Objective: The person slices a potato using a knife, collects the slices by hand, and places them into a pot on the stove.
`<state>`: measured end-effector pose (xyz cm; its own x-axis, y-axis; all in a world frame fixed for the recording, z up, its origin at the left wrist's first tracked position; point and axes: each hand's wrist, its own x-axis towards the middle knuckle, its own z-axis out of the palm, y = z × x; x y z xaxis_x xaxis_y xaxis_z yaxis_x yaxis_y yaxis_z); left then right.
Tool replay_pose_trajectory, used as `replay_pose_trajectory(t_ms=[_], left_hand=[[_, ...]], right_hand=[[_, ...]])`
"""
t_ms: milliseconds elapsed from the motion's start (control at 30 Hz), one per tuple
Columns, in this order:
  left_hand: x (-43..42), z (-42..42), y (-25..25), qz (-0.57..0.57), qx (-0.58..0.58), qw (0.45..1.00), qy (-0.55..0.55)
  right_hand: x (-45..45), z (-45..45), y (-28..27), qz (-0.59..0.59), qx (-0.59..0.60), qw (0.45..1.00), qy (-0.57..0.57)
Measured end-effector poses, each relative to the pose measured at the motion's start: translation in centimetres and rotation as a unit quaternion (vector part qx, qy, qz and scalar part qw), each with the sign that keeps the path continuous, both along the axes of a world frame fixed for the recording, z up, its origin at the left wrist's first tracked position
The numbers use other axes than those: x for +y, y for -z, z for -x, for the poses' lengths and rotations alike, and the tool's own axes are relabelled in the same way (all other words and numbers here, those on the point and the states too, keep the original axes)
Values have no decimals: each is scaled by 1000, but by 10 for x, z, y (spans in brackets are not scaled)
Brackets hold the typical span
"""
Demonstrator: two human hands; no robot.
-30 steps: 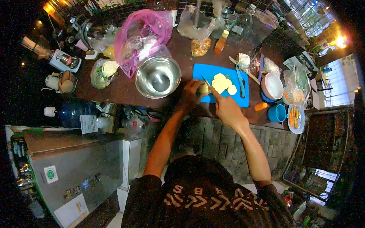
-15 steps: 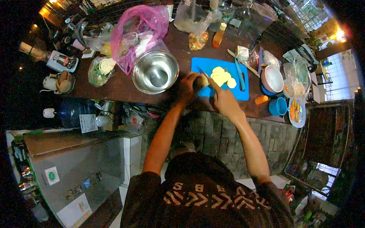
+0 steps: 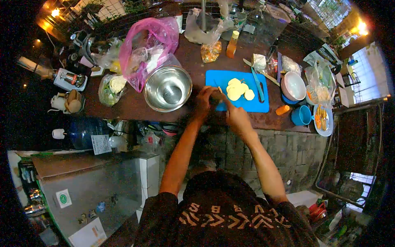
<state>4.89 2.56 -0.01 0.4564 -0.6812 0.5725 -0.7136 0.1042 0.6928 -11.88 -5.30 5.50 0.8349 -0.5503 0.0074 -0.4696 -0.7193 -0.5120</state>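
Note:
My right hand [image 3: 238, 119] is closed around a knife [image 3: 218, 85], whose blade points up and away over the left part of a blue cutting board [image 3: 251, 106]. Close beside it, at the board's left edge, the fingers of my left hand [image 3: 203, 101] curl around a roundish vegetable, probably a potato; it is dark and mostly hidden. Pale yellow slices [image 3: 235, 90], which look like potato, lie in a loose pile on the board. Along the board's right side rests another knife with a blue blade [image 3: 258, 80].
Left of the board stands a steel bowl [image 3: 168, 89], with a pink plastic bag [image 3: 131, 55] behind it. To the right are a pale bowl [image 3: 293, 86], a blue mug [image 3: 301, 115], an orange piece [image 3: 282, 110] and a plate of cut vegetables [image 3: 323, 119]. A sauce bottle [image 3: 232, 44] stands behind.
Both hands have shifted slightly left and toward me, off the slices. The vegetable's pale cut face, visible before, no longer shows. The head view has tilted a little.

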Motion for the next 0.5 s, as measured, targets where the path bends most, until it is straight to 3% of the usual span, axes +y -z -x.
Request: replay_pose_trajectory(t_ms=[100,167,233,333,433,500], left_hand=[[1,1,6,11,57,998,-25],[-6,-6,22,7,56,998,-19],[2,3,-4,-10,22,999,-25],[-3,3,-12,-1,-38,999,-32],[-6,7,-15,5,-55,998,-42],[-1,15,-22,-17,-43,997,-54]], right_hand=[[-5,0,63,-46,0,998,40],[-7,2,53,-86,-1,994,75],[3,4,-8,-96,-31,995,9],[-9,8,-8,-120,-133,984,-26],[-11,16,-9,-131,-162,978,11],[-9,17,-14,-105,-101,989,31]])
